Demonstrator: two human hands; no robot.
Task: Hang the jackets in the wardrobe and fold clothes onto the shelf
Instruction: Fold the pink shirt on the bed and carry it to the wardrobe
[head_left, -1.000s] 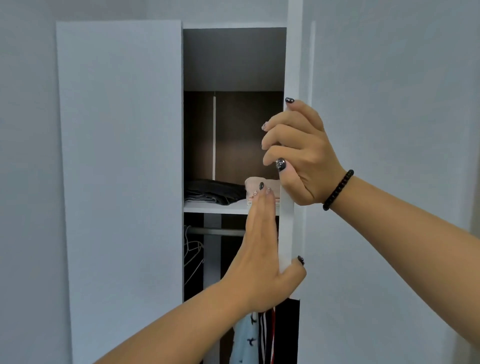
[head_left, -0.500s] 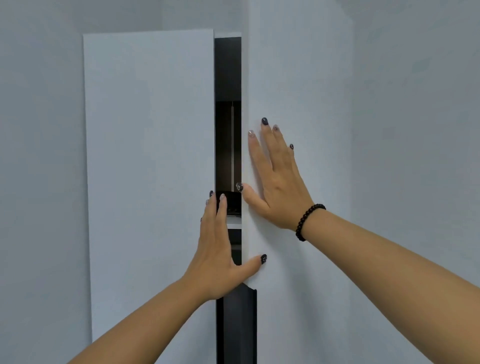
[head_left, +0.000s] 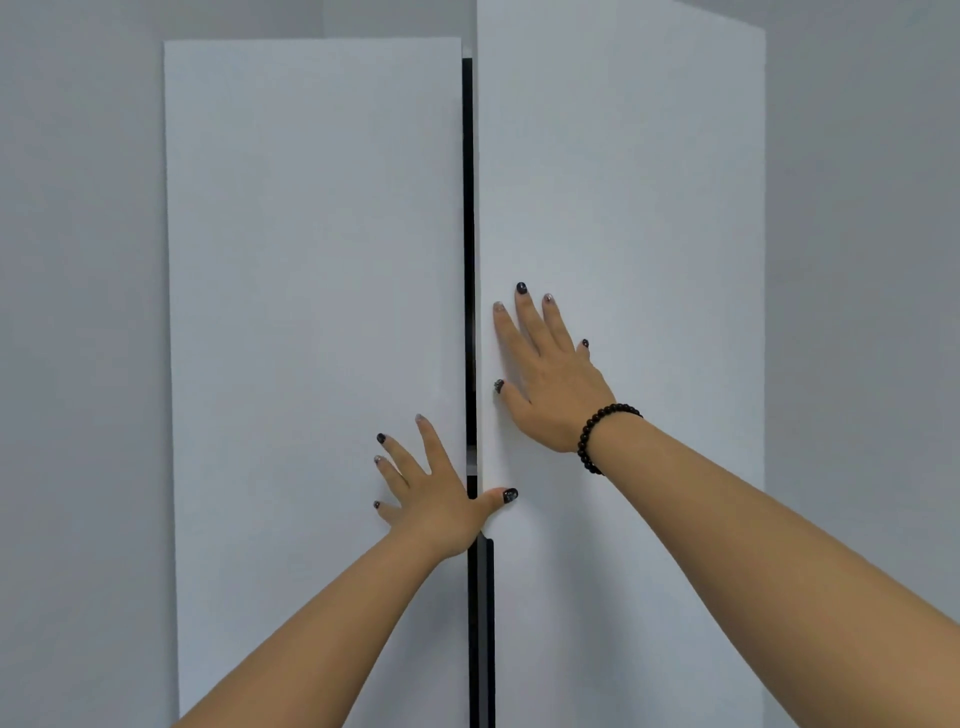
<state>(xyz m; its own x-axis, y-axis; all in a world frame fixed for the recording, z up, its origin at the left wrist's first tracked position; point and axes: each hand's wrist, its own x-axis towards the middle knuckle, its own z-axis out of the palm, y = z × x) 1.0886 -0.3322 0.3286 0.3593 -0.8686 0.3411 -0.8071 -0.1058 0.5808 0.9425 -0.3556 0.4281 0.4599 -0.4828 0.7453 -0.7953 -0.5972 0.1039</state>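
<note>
Gap between the tall white matte left wardrobe door (head_left: 317, 364) and the white right wardrobe door (head_left: 623, 208) has shrunk from wide open a second ago to a thin dark slit (head_left: 469, 234); shelf clothes and hanging jackets now hidden behind it. My left hand (head_left: 431, 499) is spread flat on the left door, thumb bridging the slit. Right hand (head_left: 550, 384), black bead bracelet (head_left: 597, 436) on its wrist, is spread flat, pressing the right door. I judge stowing done, only closing left.
</note>
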